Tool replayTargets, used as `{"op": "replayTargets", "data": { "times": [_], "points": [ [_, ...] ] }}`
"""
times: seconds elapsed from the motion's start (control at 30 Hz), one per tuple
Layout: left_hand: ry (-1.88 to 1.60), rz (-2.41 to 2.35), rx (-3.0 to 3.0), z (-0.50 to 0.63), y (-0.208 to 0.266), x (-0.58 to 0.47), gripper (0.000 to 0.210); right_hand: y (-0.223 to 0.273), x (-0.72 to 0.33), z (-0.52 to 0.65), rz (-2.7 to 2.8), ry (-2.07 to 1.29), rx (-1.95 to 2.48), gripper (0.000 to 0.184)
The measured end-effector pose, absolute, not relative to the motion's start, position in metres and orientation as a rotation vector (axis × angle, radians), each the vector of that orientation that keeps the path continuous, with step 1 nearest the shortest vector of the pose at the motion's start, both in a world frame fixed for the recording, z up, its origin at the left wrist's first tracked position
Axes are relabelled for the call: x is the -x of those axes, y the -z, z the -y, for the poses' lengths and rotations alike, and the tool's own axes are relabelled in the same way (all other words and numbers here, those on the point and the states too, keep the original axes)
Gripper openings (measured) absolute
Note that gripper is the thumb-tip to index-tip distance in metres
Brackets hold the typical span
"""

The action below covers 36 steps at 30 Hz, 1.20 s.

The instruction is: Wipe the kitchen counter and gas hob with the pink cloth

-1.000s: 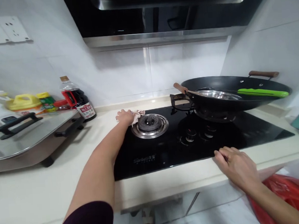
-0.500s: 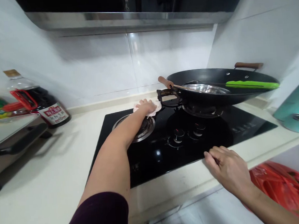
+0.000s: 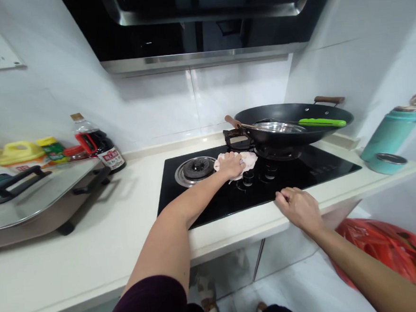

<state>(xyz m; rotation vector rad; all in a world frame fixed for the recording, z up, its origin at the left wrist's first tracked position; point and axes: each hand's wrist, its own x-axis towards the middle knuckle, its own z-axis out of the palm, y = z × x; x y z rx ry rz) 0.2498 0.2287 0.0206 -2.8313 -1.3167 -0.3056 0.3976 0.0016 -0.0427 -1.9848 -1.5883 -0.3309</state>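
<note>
My left hand [image 3: 231, 165] presses a pale pinkish-white cloth [image 3: 250, 159] onto the black glass cooktop [image 3: 212, 212], its fingers gripping the crumpled fabric. Just left of the cloth is the bare round burner [image 3: 197, 168] with its steel ring. Two control knobs [image 3: 248, 177] sit at the cloth's right front edge. Curled into a loose fist, my right hand [image 3: 300, 208] rests on the counter's front edge by the cooktop, with nothing visible in it.
A large black wok [image 3: 319, 112] covers the right burner, holding a metal lid and a green-handled utensil [image 3: 321, 122]. A teal bottle [image 3: 391, 131] and its cup stand at right. An electric pan [image 3: 47, 205] and sauce bottle [image 3: 100, 147] are left. The range hood [image 3: 204, 56] hangs above.
My left hand has slid the cloth from behind the left burner rightward and toward me, near the knobs. My right hand stays at the counter edge. The view has tilted and shifted left.
</note>
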Motion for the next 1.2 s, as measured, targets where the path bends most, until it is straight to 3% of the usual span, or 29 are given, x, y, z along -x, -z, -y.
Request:
{"op": "replayTargets", "data": {
  "times": [0.73, 1.1, 1.2],
  "points": [
    [0.465, 1.359, 2.711, -0.075, -0.019, -0.078, 0.036, 0.032, -0.391, -0.003, 1.447, 0.126, 2.156, 0.036],
    [0.493, 1.316, 2.783, -0.025, -0.01, -0.135, 0.043, 0.018, -0.397, -0.003, 1.294, -0.196, 2.022, 0.044],
    [0.5, 1.202, 2.927, -0.021, -0.011, -0.151, 0.057, 0.009, -0.391, 0.0, 1.272, -0.173, 1.908, 0.051]
  ]
}}
